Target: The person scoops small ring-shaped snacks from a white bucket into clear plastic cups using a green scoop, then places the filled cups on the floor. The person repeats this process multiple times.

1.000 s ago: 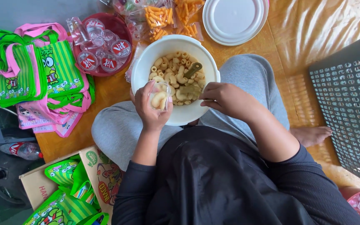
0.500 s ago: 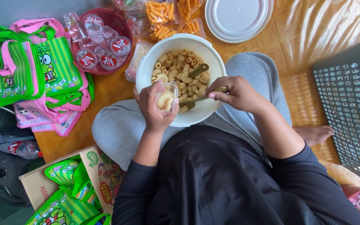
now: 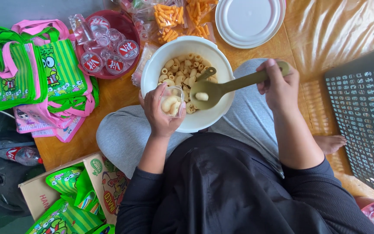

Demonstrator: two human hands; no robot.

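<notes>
Landmark: white bowl [image 3: 204, 123] of pale puffed snacks, resting on the lap.
Left hand [image 3: 157, 113]: at the bowl's near-left rim, fingers curled around a small clear cup [image 3: 172, 100] part-filled with snacks.
Right hand [image 3: 279, 84]: right of the bowl, closed on an olive spoon [image 3: 216, 90]; scoop over the bowl, one snack inside.

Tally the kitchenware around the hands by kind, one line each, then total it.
White bowl of snacks: 1
White lid: 1
Olive spoon, in the right hand: 1
Small clear cup, in the left hand: 1
Red basin: 1
Total: 5
</notes>
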